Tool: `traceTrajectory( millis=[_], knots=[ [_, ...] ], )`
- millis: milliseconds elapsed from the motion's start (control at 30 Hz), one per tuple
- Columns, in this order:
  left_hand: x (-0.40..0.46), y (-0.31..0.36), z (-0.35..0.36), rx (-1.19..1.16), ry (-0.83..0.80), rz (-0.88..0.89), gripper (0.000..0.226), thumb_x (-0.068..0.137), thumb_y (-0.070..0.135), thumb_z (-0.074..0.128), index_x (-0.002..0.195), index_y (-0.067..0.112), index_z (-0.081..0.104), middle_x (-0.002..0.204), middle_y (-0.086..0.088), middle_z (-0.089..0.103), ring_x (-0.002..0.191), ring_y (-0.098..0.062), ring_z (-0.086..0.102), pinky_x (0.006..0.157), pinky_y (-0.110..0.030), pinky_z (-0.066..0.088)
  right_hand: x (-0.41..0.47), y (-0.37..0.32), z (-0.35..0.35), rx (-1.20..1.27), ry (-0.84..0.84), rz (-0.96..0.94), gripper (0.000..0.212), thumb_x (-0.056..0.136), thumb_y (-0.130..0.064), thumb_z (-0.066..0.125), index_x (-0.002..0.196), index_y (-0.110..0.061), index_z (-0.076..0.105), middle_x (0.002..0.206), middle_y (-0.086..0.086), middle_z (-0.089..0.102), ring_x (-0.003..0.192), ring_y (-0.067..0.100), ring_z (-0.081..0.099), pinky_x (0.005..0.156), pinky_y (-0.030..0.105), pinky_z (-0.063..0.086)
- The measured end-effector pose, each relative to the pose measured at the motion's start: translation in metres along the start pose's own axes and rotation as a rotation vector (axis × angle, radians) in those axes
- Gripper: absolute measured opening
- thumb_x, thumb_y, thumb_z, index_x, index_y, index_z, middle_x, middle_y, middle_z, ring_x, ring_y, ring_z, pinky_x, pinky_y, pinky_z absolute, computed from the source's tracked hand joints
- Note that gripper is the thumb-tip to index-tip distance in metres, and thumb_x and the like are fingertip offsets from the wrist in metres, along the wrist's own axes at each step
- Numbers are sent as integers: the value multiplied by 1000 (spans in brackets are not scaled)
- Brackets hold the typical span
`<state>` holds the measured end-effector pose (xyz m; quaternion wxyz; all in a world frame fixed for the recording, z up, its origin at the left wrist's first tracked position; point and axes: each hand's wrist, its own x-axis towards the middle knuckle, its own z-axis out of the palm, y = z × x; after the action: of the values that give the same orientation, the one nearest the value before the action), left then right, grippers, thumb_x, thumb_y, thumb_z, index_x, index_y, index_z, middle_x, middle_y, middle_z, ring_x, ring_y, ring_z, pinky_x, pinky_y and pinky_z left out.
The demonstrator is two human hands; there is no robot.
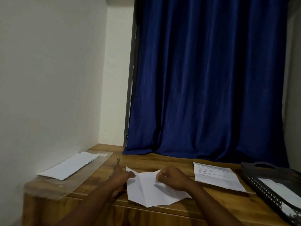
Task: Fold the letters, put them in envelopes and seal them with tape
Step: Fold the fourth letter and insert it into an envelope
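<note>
— What are the hands doing?

— The left hand (121, 178) is gripping the left edge of a creased white sheet of letter paper (151, 188), thumb on top and forefinger pointing away over the table. The right hand (172, 177) is pinching the sheet's upper right edge with curled fingers. Both forearms are reaching in from the bottom of the view.

— And what are they working over?

— A brown wood-grain table (162, 160), sitting in a corner: a plain pale wall (48, 79) is running along the left, and a dark blue pleated curtain (211, 79) is hanging behind, its hem resting on the tabletop.

— How is the letter looking?

— Half-folded and rumpled, several creases crossing it, faint printed lines showing near the right hand. It is lying at the near edge of the table, between the two hands, its lower corner overhanging slightly.

— Anything else around?

— Well left of the hands, white envelopes (70, 165) are lying by the wall on a clear plastic sheet (91, 173). To the right, a stack of printed white letters (216, 176) is lying flat, and beside it a black perforated tray (263, 186) is holding more white paper.
</note>
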<state>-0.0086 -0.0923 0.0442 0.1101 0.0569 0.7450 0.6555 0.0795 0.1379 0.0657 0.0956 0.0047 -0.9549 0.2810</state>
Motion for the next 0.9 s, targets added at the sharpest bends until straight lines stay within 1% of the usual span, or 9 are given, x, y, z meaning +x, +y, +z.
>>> traceTrajectory(
  millis=[67,133,267,367,500,567,667,833,900],
  knots=[
    [6,-1,-1,308,119,171,103,88,23,81,162,22,10,164,-13,29,143,-34,41,112,-45,46,-6,13,9,-22,-80,60,27,86,-49,64,97,-31,80,105,-13,75,99,6,66,95,30,54],
    [6,-2,4,588,196,366,101,88,36,79,162,21,12,168,-9,20,149,-28,34,116,-38,38,-9,23,21,-51,-115,127,38,78,-63,63,106,-40,75,119,-19,70,107,3,61,96,28,51],
    [-4,-2,28,956,159,618,90,89,54,65,161,21,23,164,-7,30,146,-26,36,117,-40,34,-18,35,38,-161,-34,85,54,78,-76,58,124,-47,64,139,-25,56,120,0,50,95,22,39],
    [-12,-5,44,1103,58,655,73,95,51,58,157,25,30,163,-2,32,148,-23,32,120,-45,28,-25,34,43,-171,17,60,57,79,-77,54,126,-46,63,141,-25,55,127,2,49,96,23,36],
    [-18,-11,63,1355,-32,716,57,99,43,51,153,27,38,164,-1,32,152,-22,25,126,-56,7,-27,32,54,-239,83,4,58,87,-72,45,134,-41,59,142,-19,57,130,8,49,106,32,38],
    [-18,-13,71,1444,-92,712,57,100,41,51,153,24,40,165,-4,31,152,-26,24,125,-57,10,-28,31,57,-272,99,-18,55,90,-67,44,136,-41,57,143,-17,57,130,9,50,108,35,38],
    [-12,-13,71,1351,-146,619,55,105,43,42,156,23,35,167,-5,27,154,-26,23,125,-55,14,-29,31,55,-248,99,-22,47,91,-61,46,131,-42,61,139,-19,59,127,8,51,106,35,39],
    [6,-29,64,1330,-169,500,64,108,54,25,163,22,20,172,-5,12,158,-30,7,126,-58,5,-25,33,44,-190,72,50,28,92,-49,48,106,-42,72,121,-23,67,103,2,58,97,28,48],
    [11,-37,63,1311,-195,463,65,107,57,19,164,25,17,173,-2,8,159,-28,3,125,-57,2,-20,31,41,-208,84,75,27,95,-44,49,105,-38,73,118,-19,70,100,5,61,93,26,51]
  ],
)
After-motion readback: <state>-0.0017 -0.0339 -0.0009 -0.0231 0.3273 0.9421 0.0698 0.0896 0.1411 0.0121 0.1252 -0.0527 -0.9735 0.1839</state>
